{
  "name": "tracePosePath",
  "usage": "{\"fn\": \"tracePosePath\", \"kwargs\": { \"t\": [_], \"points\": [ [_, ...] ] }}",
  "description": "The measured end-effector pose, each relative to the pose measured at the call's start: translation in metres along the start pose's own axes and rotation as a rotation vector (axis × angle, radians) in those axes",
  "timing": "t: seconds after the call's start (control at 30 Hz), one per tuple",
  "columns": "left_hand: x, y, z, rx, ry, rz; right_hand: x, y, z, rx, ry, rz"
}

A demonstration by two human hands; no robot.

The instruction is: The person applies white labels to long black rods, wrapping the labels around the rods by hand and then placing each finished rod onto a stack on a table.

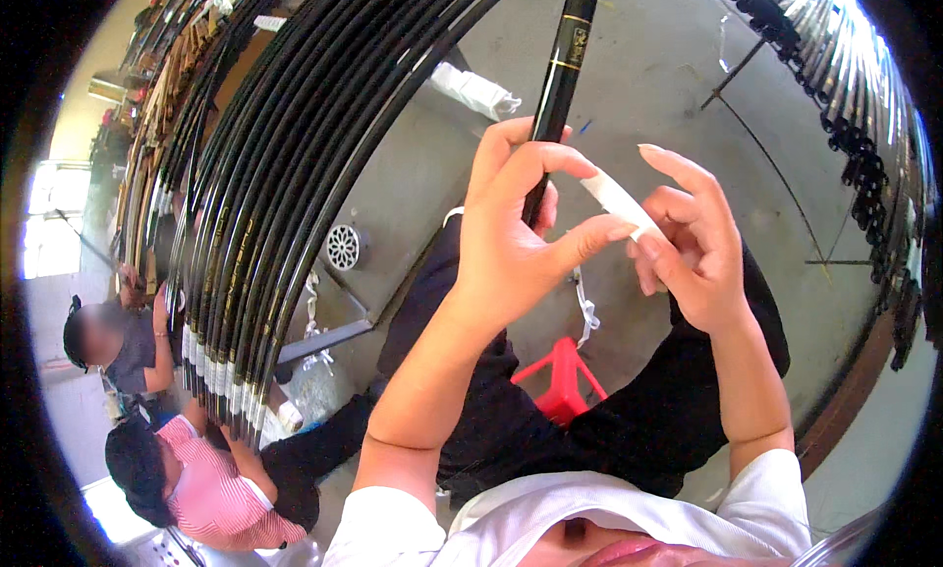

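Note:
A glossy black fishing rod (566,61) with gold bands rises toward the top edge, its lower end inside my left hand (503,243). The fingers of that hand are curled around it. Between my two hands stretches a short white strip (617,202), perhaps tape. Its upper left end touches my left index finger, and the left thumb lies close to its lower edge. My right hand (705,253) pinches the other end between thumb and fingers; the remaining right fingers are bent, with the index finger raised.
To the left stands a long row of black rods (285,164) with white-wrapped lower ends. More rods (835,66) line the far right. A red stool (562,382) shows between my legs. Two people (216,479) sit at the lower left. A white wrapped bundle (476,90) lies beyond my left hand.

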State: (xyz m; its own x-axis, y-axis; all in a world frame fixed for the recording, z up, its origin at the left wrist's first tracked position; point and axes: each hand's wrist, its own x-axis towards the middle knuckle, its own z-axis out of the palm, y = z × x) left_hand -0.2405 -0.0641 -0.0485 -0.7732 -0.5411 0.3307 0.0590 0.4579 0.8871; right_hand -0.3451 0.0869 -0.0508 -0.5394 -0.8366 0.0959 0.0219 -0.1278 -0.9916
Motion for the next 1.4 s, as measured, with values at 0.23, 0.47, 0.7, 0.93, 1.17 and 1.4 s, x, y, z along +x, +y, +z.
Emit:
{"fn": "tracePosePath", "kwargs": {
  "t": [0.23, 0.47, 0.7, 0.93, 1.17, 1.4],
  "points": [
    [-0.001, -0.009, 0.007, -0.065, -0.06, -0.118, 0.001, 0.005, -0.012, -0.239, -0.045, -0.069],
    [0.0, -0.008, 0.019, 0.047, -0.139, -0.008, 0.009, 0.005, -0.025, -0.602, -0.056, -0.156],
    [-0.014, 0.001, 0.036, -0.264, 0.01, -0.179, 0.012, -0.009, -0.036, -0.447, 0.086, 0.039],
    [-0.027, -0.002, 0.046, -0.139, -0.158, -0.127, 0.018, -0.008, -0.032, -0.466, 0.053, -0.158],
    [-0.029, -0.007, 0.047, 0.034, -0.203, 0.038, 0.02, -0.01, -0.037, -0.422, 0.089, -0.064],
    [-0.029, 0.001, 0.048, 0.048, -0.192, 0.035, 0.022, -0.002, -0.034, -0.513, 0.067, -0.163]
  ]
}}
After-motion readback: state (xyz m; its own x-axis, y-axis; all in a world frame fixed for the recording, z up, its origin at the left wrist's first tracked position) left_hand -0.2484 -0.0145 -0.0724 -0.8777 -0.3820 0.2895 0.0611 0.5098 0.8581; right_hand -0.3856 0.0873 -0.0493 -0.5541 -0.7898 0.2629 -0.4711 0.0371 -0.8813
